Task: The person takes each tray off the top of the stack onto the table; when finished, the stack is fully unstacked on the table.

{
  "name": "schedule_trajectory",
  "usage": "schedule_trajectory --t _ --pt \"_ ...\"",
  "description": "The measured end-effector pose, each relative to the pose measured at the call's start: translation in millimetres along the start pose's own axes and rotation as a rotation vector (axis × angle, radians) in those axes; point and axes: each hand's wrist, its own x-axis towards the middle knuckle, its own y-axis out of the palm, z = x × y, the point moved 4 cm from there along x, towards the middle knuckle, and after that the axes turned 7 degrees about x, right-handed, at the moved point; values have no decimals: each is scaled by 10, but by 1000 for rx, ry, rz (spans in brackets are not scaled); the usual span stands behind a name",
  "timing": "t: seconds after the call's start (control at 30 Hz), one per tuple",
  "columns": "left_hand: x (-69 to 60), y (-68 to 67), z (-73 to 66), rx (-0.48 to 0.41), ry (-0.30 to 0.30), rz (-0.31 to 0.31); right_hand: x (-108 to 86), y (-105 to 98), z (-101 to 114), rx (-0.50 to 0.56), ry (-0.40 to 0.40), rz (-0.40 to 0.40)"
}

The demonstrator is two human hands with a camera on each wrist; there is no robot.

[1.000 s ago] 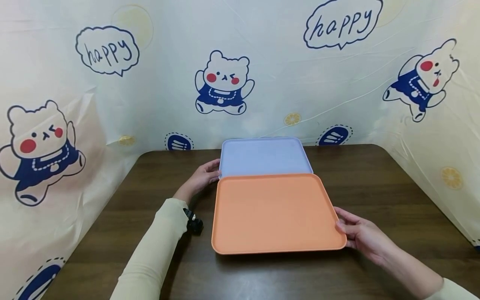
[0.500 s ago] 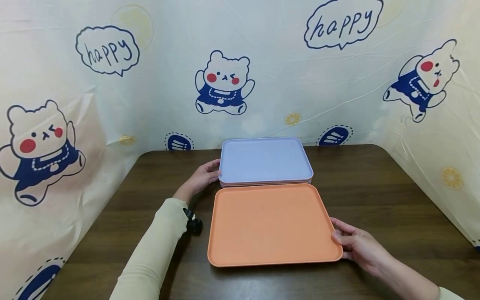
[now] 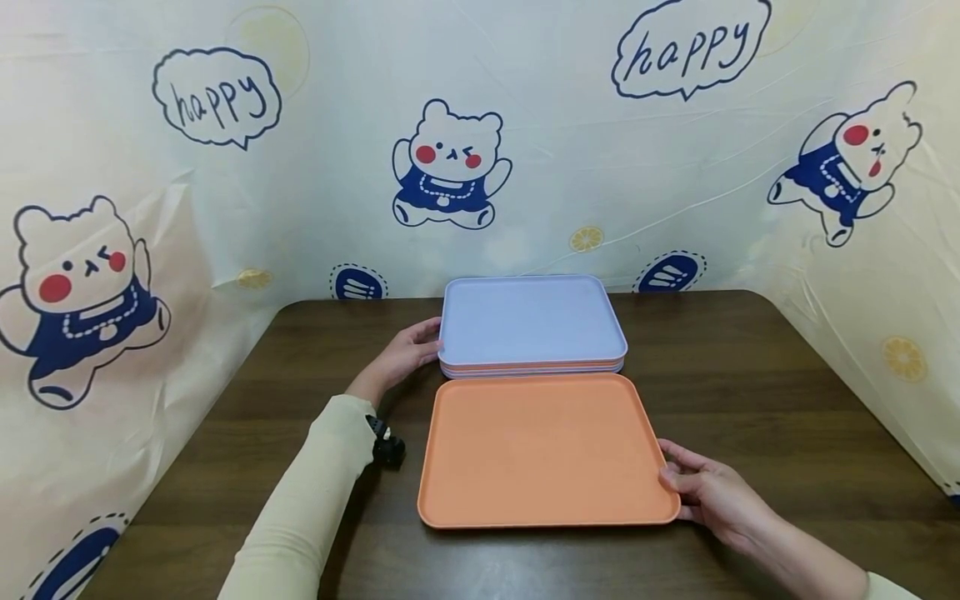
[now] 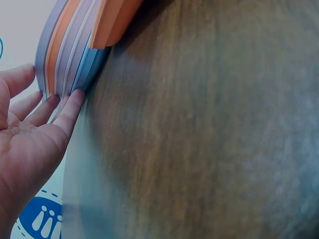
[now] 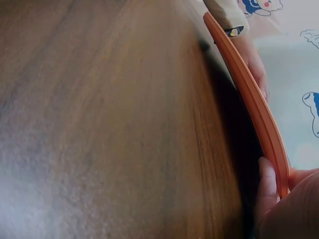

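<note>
Cream fabric sleeve (image 3: 288,517) first, nearer the person than the stack and off to its left, black device (image 3: 388,450) at the wrist. That leads to the bare left hand (image 3: 401,357) at the stack's left side: fingers spread and mostly straight, tips touching the rims, not gripping anything. Then the landmark itself, a neat stack of shallow rectangular trays (image 3: 532,323), pale blue on top with orange and lilac edges below. Just on its near side is a flat orange rectangular tray (image 3: 547,454), apparently held up over the dark brown wooden table (image 3: 795,383); can't tell if it's touching the stack. Further right, the bare right hand (image 3: 723,500) pinches that tray's right edge.

Progress-wise, I'd say one tray's off the pile but not set down, and the others are all left stacked.
</note>
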Motion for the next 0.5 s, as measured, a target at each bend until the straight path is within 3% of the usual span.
schedule_trajectory --t 0.37,0.5 --pt "-5 6 -26 12 -4 -2 -7 6 2 -53 -15 42" --pt "-1 4 -20 27 -12 -3 -4 -13 14 -119 -29 12"
